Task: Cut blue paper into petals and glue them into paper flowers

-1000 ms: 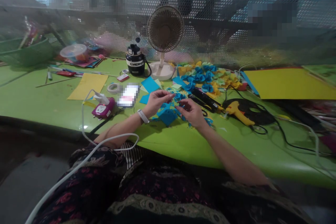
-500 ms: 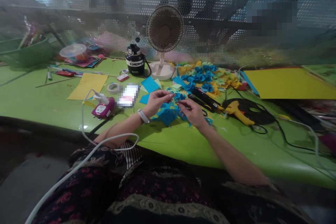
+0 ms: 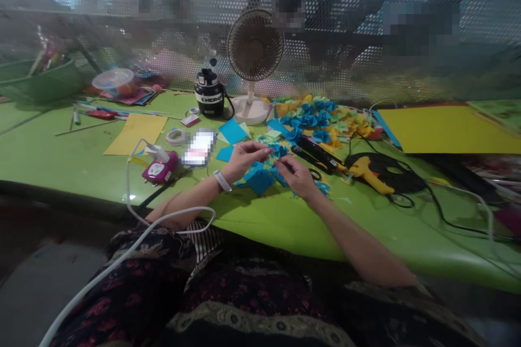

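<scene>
My left hand point(image 3: 242, 158), a white watch on its wrist, hovers over a heap of blue paper pieces point(image 3: 260, 178) on the green table point(image 3: 61, 152), its fingertips pinched on a small blue paper piece. My right hand point(image 3: 296, 175) sits just to the right, fingers curled and pinched, its fingertips meeting the left hand's. What the right hand pinches is too small to name. Finished blue, yellow and green paper flowers point(image 3: 321, 119) lie in a pile behind the hands.
A yellow glue gun point(image 3: 368, 172) with black cable lies right of my hands, black scissors point(image 3: 315, 153) beside it. A small fan point(image 3: 254, 62), a black jug point(image 3: 209, 95), a phone point(image 3: 198, 148), tape roll point(image 3: 177, 136), pink charger point(image 3: 160, 169) and yellow sheets point(image 3: 443, 130) stand around.
My hands have drawn closer together, the right hand's fingertips moving left to meet the left hand's. Nothing else on the table has moved.
</scene>
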`<state>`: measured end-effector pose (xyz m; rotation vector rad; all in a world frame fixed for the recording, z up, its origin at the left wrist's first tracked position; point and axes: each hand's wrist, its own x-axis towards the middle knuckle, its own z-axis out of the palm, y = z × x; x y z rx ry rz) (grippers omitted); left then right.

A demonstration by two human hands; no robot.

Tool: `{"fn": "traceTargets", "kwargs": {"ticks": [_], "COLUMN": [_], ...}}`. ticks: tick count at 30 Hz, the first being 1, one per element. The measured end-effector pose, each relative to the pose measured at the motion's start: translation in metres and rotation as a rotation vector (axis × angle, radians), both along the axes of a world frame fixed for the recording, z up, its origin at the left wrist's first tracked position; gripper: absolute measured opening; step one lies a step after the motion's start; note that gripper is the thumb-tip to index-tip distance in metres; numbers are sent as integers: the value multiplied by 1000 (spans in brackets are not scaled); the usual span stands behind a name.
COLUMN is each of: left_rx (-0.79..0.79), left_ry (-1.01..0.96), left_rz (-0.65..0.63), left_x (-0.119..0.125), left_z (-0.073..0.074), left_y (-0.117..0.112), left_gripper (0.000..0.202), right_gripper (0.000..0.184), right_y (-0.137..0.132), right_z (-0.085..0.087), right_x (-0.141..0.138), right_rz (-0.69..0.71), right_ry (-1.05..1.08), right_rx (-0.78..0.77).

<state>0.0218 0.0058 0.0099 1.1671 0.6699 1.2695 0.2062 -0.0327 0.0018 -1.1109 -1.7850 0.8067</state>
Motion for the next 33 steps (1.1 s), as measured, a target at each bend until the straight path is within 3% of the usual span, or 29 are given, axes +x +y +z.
{"fn": "traceTargets", "kwargs": {"ticks": [4, 14, 19, 25, 27, 33], "left_rx": [8, -15, -25, 30, 43, 49], "left_ry": [7, -9, -60, 46, 65, 128], "left_rz": [-9, 32, 107, 128, 135, 113], "left_x": [0, 0, -6, -9, -10, -11], "left_z": [1, 3, 3, -2, -4, -9], "left_y": [0, 1, 9, 14, 16, 19], "left_gripper": [39, 40, 41, 40, 39, 40], "right_gripper": [30, 27, 19, 18, 18, 18], "right_y": [2, 4, 10, 16, 17, 16], "right_z": [-1, -3, -4, -1, 0, 3], "right_x": [0, 2, 9, 19, 22, 23], "right_rz": [-38, -81, -57, -80, -35, 278], "right_ry": [-31, -155, -440, -793, -824, -833], "right_rx": [85, 163, 89, 0, 9, 26]}}
